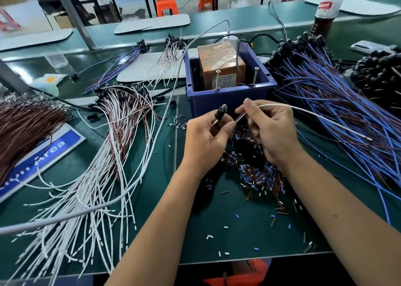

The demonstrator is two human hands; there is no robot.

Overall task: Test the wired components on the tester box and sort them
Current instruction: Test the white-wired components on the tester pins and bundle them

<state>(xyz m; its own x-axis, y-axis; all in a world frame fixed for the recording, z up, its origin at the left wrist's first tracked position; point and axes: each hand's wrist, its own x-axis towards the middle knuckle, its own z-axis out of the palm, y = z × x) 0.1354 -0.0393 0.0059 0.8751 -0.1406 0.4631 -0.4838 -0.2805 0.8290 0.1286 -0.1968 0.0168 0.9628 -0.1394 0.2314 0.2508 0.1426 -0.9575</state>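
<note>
Two hands are sharing one wired component [223, 109] just before the tester box [230, 77]. Your left hand [208, 136] is pinching its black head; your right hand [269, 129] is pinching the white lead, spreading both wires toward the screws [217, 79].

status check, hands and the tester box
Left hand grips black component. Right hand pinches its white wire. Blue tester box ahead, untouched. Wire offcuts underneath.
</note>
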